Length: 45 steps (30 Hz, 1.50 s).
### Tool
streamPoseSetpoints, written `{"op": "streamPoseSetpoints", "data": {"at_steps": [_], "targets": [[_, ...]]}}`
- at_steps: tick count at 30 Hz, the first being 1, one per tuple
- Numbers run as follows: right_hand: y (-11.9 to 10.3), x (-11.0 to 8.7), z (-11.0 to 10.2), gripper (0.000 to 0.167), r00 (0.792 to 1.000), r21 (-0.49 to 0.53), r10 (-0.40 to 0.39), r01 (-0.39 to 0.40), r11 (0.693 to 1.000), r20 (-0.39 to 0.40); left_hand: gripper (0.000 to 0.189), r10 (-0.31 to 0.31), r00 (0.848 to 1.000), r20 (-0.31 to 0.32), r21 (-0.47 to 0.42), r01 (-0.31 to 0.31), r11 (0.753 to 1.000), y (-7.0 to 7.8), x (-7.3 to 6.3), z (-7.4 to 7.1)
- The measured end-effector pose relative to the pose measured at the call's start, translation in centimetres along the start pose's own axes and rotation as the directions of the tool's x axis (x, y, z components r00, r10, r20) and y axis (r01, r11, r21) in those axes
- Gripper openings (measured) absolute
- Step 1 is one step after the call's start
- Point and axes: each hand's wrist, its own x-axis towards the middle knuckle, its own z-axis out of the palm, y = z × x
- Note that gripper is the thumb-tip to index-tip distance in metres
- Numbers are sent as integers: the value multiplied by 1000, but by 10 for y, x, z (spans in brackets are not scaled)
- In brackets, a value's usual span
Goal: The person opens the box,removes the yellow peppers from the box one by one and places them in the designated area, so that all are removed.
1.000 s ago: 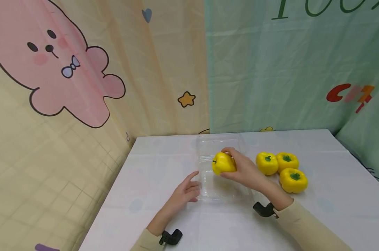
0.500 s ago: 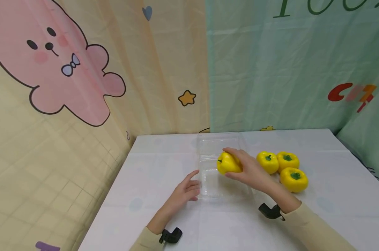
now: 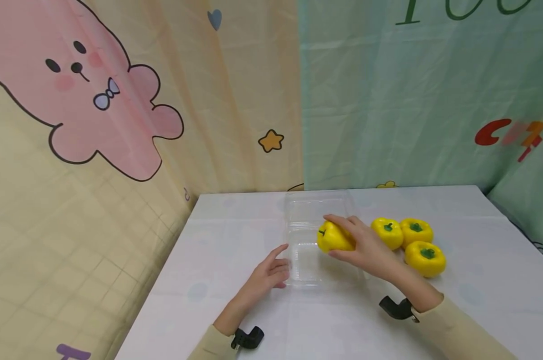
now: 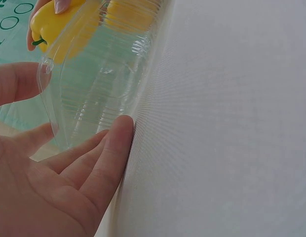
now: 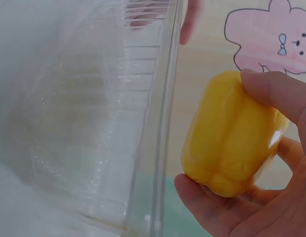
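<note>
My right hand (image 3: 366,247) grips a yellow bell pepper (image 3: 334,237) between thumb and fingers. The pepper lies on its side in the grip, green stem pointing left, above the right part of a clear plastic clamshell box (image 3: 305,267). In the right wrist view the held pepper (image 5: 232,133) is apart from the box wall (image 5: 101,123). My left hand (image 3: 267,272) is at the box's left side, its fingers fairly straight. Up close in the left wrist view, fingertips (image 4: 122,131) touch the box's outer wall, and the thumb is at the rim.
Several things stand on the white table (image 3: 226,240): right of the box, three more yellow peppers sit grouped, a left one (image 3: 387,233), a back one (image 3: 416,232) and a front one (image 3: 425,259). The box's lid (image 3: 316,205) lies opened toward the back curtain (image 3: 235,165).
My right hand has drawn the pepper a little to the right over the box. The left hand keeps its place at the box's side, and the three other peppers have not moved.
</note>
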Motion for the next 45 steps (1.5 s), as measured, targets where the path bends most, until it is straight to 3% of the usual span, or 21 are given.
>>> {"op": "streamPoseSetpoints", "data": {"at_steps": [24, 31, 45], "targets": [[6, -21, -13, 78, 1000, -23, 26, -27, 999, -17, 66, -1, 1000, 1, 13, 1, 1000, -1, 4, 2], [13, -30, -18, 77, 999, -2, -1, 1, 1000, -52, 65, 1, 1000, -3, 13, -1, 1000, 0, 3, 1], [21, -43, -29, 77, 997, 2, 29, -29, 1000, -68, 66, -2, 999, -38, 9, 3, 1000, 1, 0, 2]]}}
